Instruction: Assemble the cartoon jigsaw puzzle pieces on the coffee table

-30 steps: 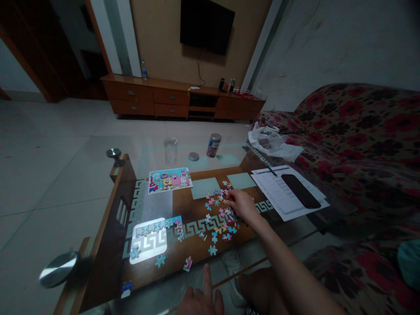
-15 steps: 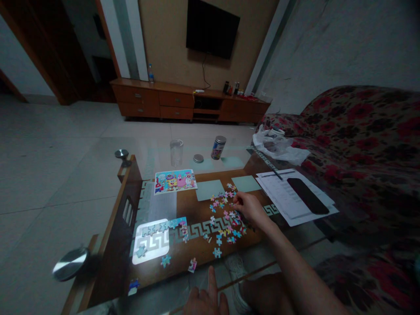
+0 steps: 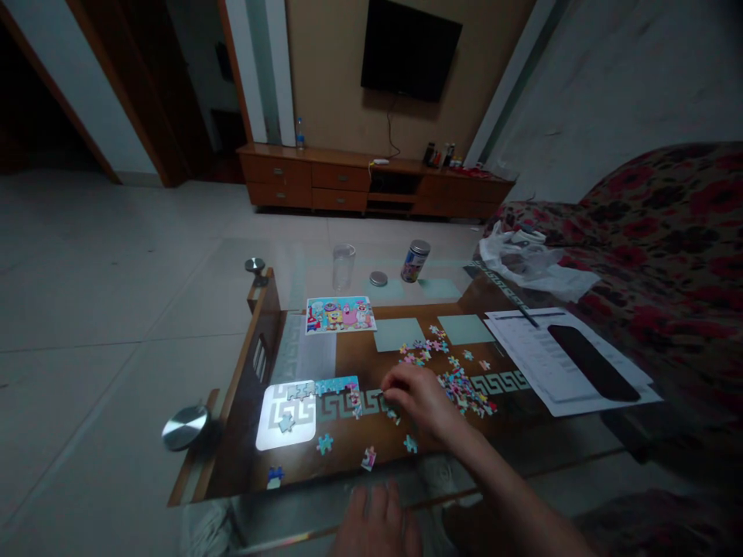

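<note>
My right hand hovers low over the glass-topped coffee table, its fingers curled down just right of a joined strip of blue puzzle pieces. Whether a piece sits between the fingertips is hidden. A pile of loose coloured pieces lies to the right of that hand, and single pieces are scattered in front of it. A cartoon reference picture lies farther back. At the near edge my left hand rests flat on the glass and holds nothing.
A clear glass, a round lid and a printed can stand at the table's far end. Printed papers with a dark flat object lie right. A flowered sofa and white plastic bag are beyond.
My right hand has moved left from the loose pile to the joined strip. My left hand's pointing finger has flattened onto the glass. The view has shifted left.
</note>
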`<action>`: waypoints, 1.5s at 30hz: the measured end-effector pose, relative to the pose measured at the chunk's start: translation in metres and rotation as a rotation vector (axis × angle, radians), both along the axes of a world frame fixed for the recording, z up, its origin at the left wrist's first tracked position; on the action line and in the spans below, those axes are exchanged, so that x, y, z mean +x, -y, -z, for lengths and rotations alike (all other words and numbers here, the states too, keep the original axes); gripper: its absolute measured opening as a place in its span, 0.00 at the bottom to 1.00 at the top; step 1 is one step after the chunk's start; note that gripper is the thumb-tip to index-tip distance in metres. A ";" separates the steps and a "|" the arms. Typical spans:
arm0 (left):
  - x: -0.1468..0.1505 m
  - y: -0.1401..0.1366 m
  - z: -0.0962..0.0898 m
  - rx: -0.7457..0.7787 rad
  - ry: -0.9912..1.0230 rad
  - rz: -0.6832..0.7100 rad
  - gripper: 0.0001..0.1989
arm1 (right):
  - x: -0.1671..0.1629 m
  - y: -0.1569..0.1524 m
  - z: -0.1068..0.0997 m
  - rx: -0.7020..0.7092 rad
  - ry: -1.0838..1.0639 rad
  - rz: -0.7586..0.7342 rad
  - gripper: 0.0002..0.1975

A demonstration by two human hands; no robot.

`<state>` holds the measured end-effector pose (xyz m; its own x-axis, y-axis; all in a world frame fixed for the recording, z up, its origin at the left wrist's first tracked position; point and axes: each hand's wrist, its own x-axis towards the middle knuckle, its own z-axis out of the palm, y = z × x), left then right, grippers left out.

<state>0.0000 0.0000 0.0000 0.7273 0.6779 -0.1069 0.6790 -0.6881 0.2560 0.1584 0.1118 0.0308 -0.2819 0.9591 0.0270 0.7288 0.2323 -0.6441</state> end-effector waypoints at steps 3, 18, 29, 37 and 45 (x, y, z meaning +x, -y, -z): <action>-0.002 -0.009 -0.017 -0.054 -0.078 -0.084 0.14 | -0.019 0.008 0.001 -0.083 -0.043 -0.056 0.08; -0.009 -0.029 -0.073 -0.375 -0.224 -0.204 0.22 | -0.036 0.012 0.013 -0.084 0.094 -0.093 0.06; -0.010 -0.027 -0.059 -0.223 -0.204 -0.182 0.25 | -0.028 0.010 0.014 -0.073 0.077 -0.106 0.08; -0.012 -0.025 -0.049 -0.143 -0.202 -0.173 0.25 | -0.030 0.012 0.011 -0.086 0.116 -0.138 0.07; -0.011 -0.021 -0.027 -0.052 -0.195 -0.201 0.25 | -0.031 0.012 0.014 -0.065 0.122 -0.130 0.06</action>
